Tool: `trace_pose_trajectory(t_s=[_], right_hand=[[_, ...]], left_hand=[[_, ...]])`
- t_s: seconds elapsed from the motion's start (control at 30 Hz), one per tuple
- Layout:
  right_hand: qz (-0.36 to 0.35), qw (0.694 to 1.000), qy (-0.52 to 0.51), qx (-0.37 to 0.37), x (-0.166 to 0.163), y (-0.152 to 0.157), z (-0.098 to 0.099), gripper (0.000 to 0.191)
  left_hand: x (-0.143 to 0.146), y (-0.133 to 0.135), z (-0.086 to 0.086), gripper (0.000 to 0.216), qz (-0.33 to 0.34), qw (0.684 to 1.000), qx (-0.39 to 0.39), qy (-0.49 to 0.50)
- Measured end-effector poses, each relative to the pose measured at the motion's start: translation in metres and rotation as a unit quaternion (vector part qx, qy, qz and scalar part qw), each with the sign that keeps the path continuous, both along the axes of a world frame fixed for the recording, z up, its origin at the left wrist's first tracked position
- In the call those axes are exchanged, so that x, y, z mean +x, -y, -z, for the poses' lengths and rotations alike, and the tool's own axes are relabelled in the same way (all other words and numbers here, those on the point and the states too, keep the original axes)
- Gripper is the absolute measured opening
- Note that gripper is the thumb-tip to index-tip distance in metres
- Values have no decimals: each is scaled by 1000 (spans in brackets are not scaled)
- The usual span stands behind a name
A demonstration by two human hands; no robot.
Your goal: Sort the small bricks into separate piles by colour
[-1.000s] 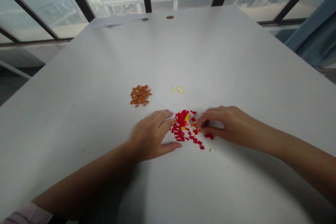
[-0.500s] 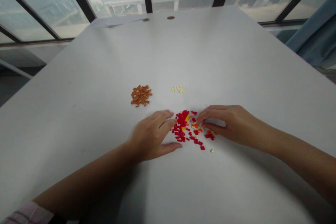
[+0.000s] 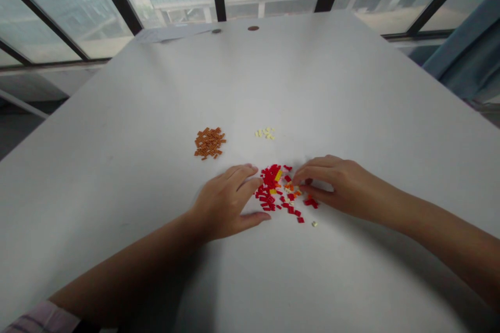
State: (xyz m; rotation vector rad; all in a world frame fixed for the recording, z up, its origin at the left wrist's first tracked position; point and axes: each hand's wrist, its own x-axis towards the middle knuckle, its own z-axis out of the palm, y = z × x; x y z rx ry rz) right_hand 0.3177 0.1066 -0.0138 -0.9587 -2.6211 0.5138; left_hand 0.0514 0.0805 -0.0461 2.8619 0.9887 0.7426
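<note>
A loose pile of small red toy building bricks [image 3: 267,199], with a few yellow bricks [image 3: 278,175] among them, lies on the white table between my hands. My left hand [image 3: 228,200] rests at the pile's left edge, fingers and thumb apart, holding nothing. At the pile's right side, my right hand [image 3: 326,179] has thumb and fingertips drawn close together in a pinch over orange bricks [image 3: 297,192] and pale pieces. Whatever lies between those fingertips is too small to make out. A single pale yellow piece [image 3: 314,223] sits apart, below my right hand.
Beyond my left hand is a heap of brown bricks [image 3: 210,142]. A small group of pale yellow pieces [image 3: 265,133] lies to its right. Two round spots [image 3: 253,28] and a paper sheet [image 3: 156,35] are at the table's far edge, before the windows.
My right thumb has come nearer to its fingertips, and that hand has shifted very slightly left. My left hand and the heaps look the same.
</note>
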Motion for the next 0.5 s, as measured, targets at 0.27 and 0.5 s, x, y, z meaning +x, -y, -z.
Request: trace_pose_trajectory(t_s=[0.27,0.5], right_hand=[[51,996,33,-61,-2,-1,-1,10],[43,994,30,-91,-1,-2,-3,10]], left_hand=[[0,0,-1,49,2,1000,-13,-2],[-1,0,-1,49,3,1000,-5,-3]])
